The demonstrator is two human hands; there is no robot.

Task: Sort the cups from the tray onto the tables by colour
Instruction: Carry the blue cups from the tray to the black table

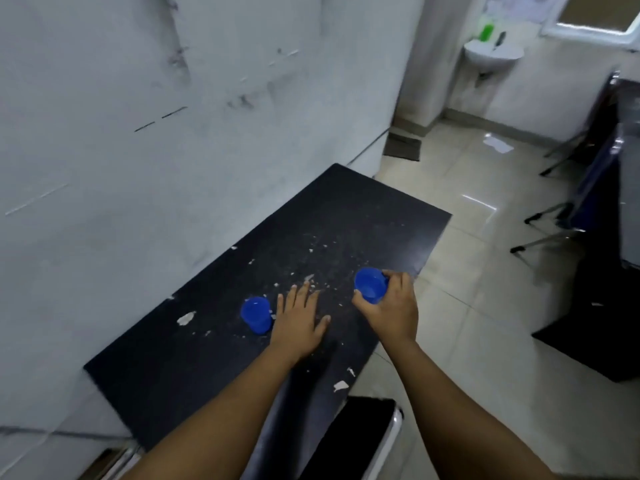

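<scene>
Your right hand (389, 308) curls round 1 small blue plastic cup (370, 285), thumb on its near side and fingers over the far rim, holding it tilted with the mouth turned toward you, close to the right long edge of the dark speckled stone table (194, 368). Whether the cup's base touches the top is hard to tell. Your left hand (298, 318) lies flat on the tabletop with fingers straight and spread, holding nothing. Just beside its little finger stands a second blue plastic cup (256, 314), upright, mouth up, on the table.

The table's left long edge runs hard against the scuffed white wall (138, 133), so there is no room on that side. The right long edge is open to the glossy pale tiled floor (485, 323). The far half of the tabletop lies bare beyond both hands, up to its far corner.

The top is matte and gritty-looking, strewn with pale flakes and chips (186, 318), thickest between and ahead of your hands. Both cups are smooth, round and tapered. Across the floor to the right stand dark chairs with metal legs (554, 223), well apart from the table.
</scene>
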